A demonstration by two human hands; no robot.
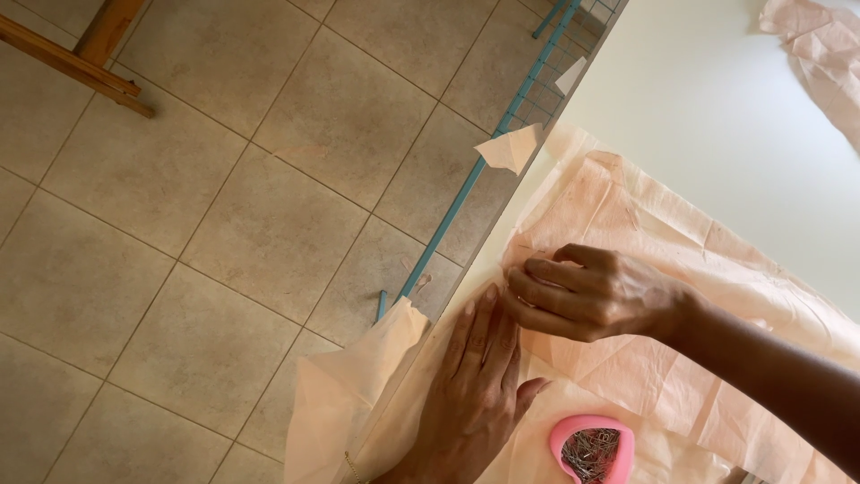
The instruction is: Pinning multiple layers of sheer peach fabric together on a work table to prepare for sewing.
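A sheet of thin peach pattern paper (645,233) lies over peach fabric on a white table (717,99), near the table's left edge. My left hand (475,385) lies flat on the paper, fingers together and pointing up the edge. My right hand (587,291) reaches in from the right, its fingers curled and pinched at the paper just above the left fingertips. Whether a pin sits between the right fingers is too small to tell. A pink heart-shaped dish (591,448) full of metal pins rests on the paper by my left thumb.
Peach fabric (336,394) hangs off the table edge toward the tiled floor (224,224). A teal wire rack (502,134) stands under the table edge. Wooden legs (81,54) show at the top left. More peach paper (820,54) lies at the table's far right.
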